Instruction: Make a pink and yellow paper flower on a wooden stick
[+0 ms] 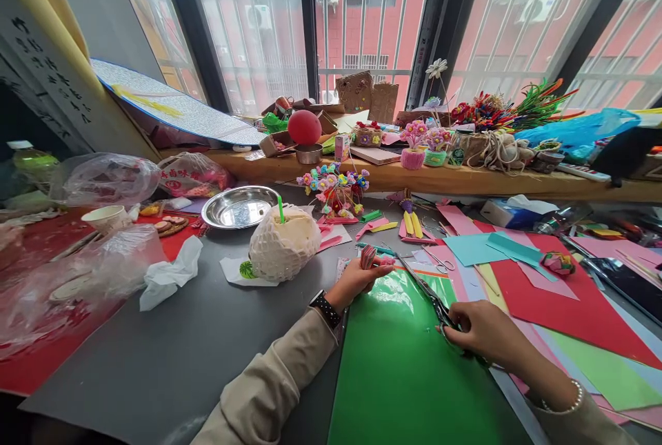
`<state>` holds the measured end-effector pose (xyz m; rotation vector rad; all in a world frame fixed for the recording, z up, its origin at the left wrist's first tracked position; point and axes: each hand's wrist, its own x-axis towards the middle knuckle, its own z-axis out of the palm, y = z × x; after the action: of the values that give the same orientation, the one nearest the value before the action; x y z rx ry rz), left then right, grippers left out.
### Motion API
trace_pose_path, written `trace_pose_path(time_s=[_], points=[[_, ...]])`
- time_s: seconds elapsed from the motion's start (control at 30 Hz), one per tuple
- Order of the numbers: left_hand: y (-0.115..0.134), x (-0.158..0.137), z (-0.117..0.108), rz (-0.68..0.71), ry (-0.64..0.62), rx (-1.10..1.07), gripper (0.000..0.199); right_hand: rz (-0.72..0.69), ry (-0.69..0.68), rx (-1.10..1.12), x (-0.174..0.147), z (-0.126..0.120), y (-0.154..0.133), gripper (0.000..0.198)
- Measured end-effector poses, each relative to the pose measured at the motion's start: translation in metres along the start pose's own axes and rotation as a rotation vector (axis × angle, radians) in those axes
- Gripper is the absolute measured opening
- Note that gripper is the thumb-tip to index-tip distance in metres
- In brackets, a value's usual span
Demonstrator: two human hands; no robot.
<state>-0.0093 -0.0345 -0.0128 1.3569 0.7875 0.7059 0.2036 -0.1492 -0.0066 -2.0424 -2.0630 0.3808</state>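
My left hand, with a dark watch on its wrist, is closed on a small folded piece of pink-and-red striped paper. A pink bit sticks out by its fingertips. To the right, my right hand grips a pair of scissors by the handles. Their long metal blades point up and left, the tips a little right of the left fingertips and apart from the striped paper. Both hands are over a glossy green sheet. Whether the blades are parted is hard to make out.
A coconut in white netting with a green straw stands left of my left hand. Behind it lies a steel plate. Coloured paper sheets spread on the right. Crafted flowers stand at the back, below the wooden sill.
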Motion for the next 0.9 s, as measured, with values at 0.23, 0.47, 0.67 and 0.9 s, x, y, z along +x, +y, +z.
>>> trace_pose_path(time_s=[0.23,0.47,0.67,0.9], points=[[0.001,-0.003,0.0,-0.004,-0.039,0.079,0.036,-0.177,0.05,0.365,0.028,-0.026,-0.019,0.028],[0.003,-0.006,0.002,-0.001,-0.117,0.082,0.034,-0.272,0.046,0.727,0.062,-0.007,-0.047,0.028],[0.001,-0.005,0.001,0.0,-0.105,0.066,0.035,-0.204,0.046,0.852,0.071,-0.004,-0.05,0.025],[0.001,-0.003,0.001,0.038,-0.03,-0.025,0.037,-0.148,0.008,1.057,0.085,-0.003,-0.058,0.026]])
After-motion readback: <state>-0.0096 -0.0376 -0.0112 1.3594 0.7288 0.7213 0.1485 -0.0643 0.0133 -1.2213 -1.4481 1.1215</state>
